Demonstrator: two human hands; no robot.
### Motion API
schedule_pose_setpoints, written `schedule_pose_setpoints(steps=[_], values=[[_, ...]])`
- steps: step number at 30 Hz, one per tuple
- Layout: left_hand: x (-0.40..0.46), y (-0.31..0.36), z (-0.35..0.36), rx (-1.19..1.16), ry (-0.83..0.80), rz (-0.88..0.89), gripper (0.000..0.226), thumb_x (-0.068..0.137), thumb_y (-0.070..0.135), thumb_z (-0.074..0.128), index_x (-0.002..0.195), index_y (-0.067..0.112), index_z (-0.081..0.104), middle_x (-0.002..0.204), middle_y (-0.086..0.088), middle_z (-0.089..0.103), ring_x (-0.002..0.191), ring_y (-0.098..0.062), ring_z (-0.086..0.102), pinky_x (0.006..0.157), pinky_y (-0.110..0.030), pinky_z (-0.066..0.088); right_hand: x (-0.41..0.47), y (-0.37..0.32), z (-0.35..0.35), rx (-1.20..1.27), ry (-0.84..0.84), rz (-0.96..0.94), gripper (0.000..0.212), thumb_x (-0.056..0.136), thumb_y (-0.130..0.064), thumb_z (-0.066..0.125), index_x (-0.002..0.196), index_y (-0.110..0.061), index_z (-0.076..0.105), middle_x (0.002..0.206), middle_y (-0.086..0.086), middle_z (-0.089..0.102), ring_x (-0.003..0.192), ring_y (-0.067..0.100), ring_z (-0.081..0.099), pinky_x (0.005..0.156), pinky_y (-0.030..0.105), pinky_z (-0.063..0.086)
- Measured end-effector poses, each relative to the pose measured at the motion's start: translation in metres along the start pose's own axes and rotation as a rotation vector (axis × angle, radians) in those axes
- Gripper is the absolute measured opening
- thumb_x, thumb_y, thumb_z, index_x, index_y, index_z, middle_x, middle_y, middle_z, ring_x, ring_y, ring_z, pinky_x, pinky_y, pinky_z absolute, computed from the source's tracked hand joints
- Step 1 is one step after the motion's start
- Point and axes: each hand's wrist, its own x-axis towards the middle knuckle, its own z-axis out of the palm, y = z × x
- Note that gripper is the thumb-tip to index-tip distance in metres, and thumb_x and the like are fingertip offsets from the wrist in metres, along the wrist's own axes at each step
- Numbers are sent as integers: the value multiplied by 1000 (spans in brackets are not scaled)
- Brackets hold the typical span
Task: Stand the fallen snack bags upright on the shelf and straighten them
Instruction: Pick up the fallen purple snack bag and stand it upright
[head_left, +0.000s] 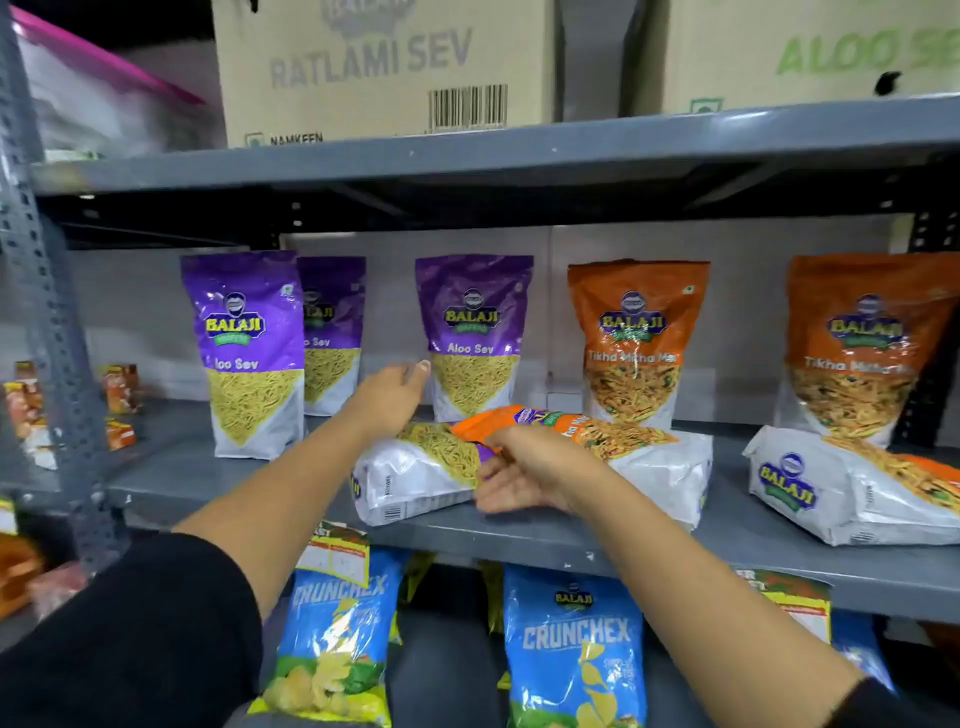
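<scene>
A fallen purple Aloo Sev bag (415, 475) lies flat on the grey shelf (519, 540), its white base toward the front. A fallen orange Tikha Mitha Mix bag (654, 462) lies partly over it. Another orange bag (857, 493) lies flat at the right. My left hand (389, 397) reaches over the fallen purple bag, fingers apart, close to an upright purple bag (474, 332). My right hand (524, 475) rests against both overlapping bags, fingers loosely spread, gripping nothing that I can make out. Upright purple bags (247, 353) and upright orange bags (634, 343) stand behind.
Cardboard cartons (374, 67) sit on the shelf above. Blue Crunchex bags (574, 644) hang below the shelf edge. A perforated metal upright (47, 312) stands at the left, with small orange packets (120, 395) beyond it. A rear purple bag (332, 332) stands behind the left one.
</scene>
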Motion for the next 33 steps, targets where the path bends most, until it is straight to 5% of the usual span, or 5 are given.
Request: schedule_pose_setpoints(steps=[8,14,18,23,33], values=[[6,-15,5,337,-357,-263,38,102,14,25,120,-2,55,127,-25,59,112,-36,58,93,-37,46,0,27,24,551,-222,198,36,98,-27,52,118,3,49,135,39,47,127,48,51,97,45,50],[32,-11,1,523,-542,-246,34,93,28,31,106,12,58,115,-8,58,95,-24,56,88,-35,45,29,41,44,907,16,2,36,94,-17,54,128,-7,62,124,13,70,108,28,67,86,39,55],[47,-24,-1,367,-623,-287,38,91,21,37,121,9,57,126,-10,58,109,-29,57,93,-35,46,44,36,56,902,181,-90,28,92,-13,57,117,-8,66,115,9,73,101,29,69,94,48,52],[57,-58,-12,15,-703,-399,19,84,26,55,77,12,66,67,-9,69,53,-23,65,52,-22,49,56,29,82,895,394,-95,38,78,-17,68,116,-10,66,107,14,75,94,34,72,85,53,56],[40,-95,-43,-394,-438,-157,45,79,40,65,110,8,71,113,1,71,105,-16,64,97,-23,48,54,13,142,905,466,-294,35,86,-20,68,120,-12,62,107,13,75,96,32,73,87,51,57]])
